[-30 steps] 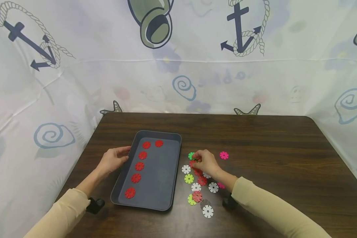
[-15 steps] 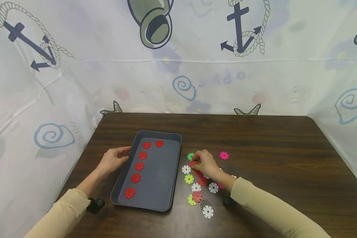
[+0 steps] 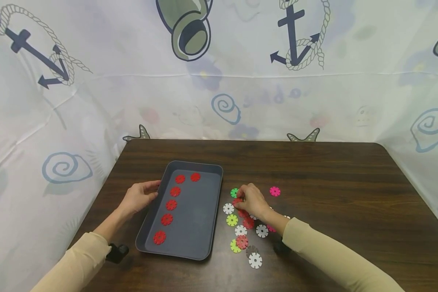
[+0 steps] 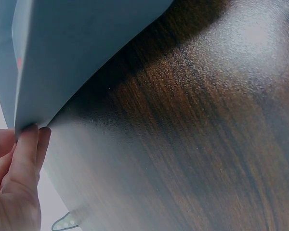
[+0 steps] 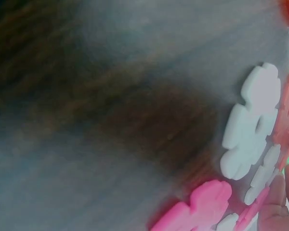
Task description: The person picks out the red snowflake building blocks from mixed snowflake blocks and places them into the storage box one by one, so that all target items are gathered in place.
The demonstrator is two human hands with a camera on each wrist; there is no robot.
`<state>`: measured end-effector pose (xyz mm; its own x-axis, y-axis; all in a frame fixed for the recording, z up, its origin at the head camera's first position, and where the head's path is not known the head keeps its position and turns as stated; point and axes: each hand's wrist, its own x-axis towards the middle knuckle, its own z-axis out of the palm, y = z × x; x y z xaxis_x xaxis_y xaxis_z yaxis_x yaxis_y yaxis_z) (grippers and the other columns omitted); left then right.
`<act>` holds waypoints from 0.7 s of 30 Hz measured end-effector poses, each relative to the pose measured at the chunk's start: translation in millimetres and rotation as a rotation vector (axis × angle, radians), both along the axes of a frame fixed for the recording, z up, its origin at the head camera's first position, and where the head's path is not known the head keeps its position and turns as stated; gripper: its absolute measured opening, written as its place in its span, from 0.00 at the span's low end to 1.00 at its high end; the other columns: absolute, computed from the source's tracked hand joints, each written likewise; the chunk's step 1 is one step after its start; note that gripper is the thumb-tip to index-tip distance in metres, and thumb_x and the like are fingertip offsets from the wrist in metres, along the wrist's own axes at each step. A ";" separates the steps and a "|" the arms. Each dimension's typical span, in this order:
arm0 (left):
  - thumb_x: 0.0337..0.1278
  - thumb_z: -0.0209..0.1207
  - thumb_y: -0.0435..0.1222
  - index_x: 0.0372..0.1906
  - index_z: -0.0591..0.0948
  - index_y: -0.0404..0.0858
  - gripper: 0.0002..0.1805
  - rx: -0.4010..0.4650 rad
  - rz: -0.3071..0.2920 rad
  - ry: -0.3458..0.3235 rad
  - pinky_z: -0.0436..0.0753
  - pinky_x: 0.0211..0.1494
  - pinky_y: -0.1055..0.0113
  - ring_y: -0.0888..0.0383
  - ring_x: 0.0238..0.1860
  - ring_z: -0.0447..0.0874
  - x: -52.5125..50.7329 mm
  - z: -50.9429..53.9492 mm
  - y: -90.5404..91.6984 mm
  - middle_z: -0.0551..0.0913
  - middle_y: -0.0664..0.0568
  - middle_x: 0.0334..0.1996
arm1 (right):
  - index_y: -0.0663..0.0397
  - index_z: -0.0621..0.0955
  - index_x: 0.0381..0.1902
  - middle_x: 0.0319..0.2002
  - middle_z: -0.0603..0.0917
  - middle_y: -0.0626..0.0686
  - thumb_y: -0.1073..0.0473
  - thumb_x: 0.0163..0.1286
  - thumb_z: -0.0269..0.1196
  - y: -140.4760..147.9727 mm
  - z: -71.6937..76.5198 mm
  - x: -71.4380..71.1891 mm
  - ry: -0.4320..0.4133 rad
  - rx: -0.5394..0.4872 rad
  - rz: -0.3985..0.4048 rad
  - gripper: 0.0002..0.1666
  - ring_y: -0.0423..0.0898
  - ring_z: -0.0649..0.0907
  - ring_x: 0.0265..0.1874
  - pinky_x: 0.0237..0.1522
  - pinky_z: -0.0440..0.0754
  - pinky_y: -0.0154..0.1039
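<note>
The left hand (image 3: pixel 138 197) holds the left side of a grey rectangular tray (image 3: pixel 200 227); in the left wrist view its fingers (image 4: pixel 28 154) and thumb lie on either side of the rim. Several red notched discs (image 3: pixel 175 191) lie in the tray, most in a column along its left, one at the top. To the right of the tray, the right hand (image 3: pixel 253 200) is over a loose group of notched discs, thumb and fingertips pinching a red disc (image 3: pixel 236 201) that they partly cover. More red discs (image 3: pixel 248 222) lie just below the hand.
Around the right hand lie white discs (image 3: pixel 262 231), yellow-green discs (image 3: pixel 232 220) and a green disc (image 3: pixel 234 192). A pink disc (image 3: pixel 275 191) sits apart at upper right. The dark wooden table (image 3: pixel 332 182) meets a patterned cloth (image 3: pixel 241 101) behind.
Almost nothing differs. The right hand's fingers shift very slightly at the red disc; the left hand and tray stay in place.
</note>
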<state>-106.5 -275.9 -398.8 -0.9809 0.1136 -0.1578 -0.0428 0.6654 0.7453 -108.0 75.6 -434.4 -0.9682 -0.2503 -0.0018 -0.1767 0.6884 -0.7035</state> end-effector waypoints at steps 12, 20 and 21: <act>0.60 0.54 0.28 0.62 0.69 0.27 0.24 0.002 0.000 0.000 0.83 0.46 0.59 0.40 0.55 0.77 0.5 1.0 0.5 0.74 0.32 0.57 | 0.61 0.80 0.31 0.31 0.75 0.54 0.62 0.48 0.74 -1.0 -2.6 -1.0 0.011 0.046 0.003 0.15 0.45 0.71 0.30 0.32 0.71 0.37; 0.60 0.54 0.28 0.62 0.70 0.27 0.24 0.004 -0.003 0.008 0.83 0.44 0.61 0.41 0.53 0.78 0.2 0.0 -0.4 0.75 0.31 0.57 | 0.61 0.80 0.32 0.31 0.75 0.53 0.63 0.49 0.74 -1.5 -2.0 -1.8 0.020 0.052 0.021 0.15 0.45 0.71 0.30 0.32 0.72 0.37; 0.60 0.54 0.27 0.62 0.70 0.27 0.24 0.005 -0.003 0.009 0.84 0.44 0.61 0.41 0.53 0.78 0.1 -0.2 -0.4 0.75 0.31 0.57 | 0.61 0.80 0.33 0.32 0.75 0.53 0.63 0.49 0.74 -1.6 -1.9 -1.8 0.017 0.050 0.021 0.15 0.45 0.72 0.30 0.33 0.73 0.37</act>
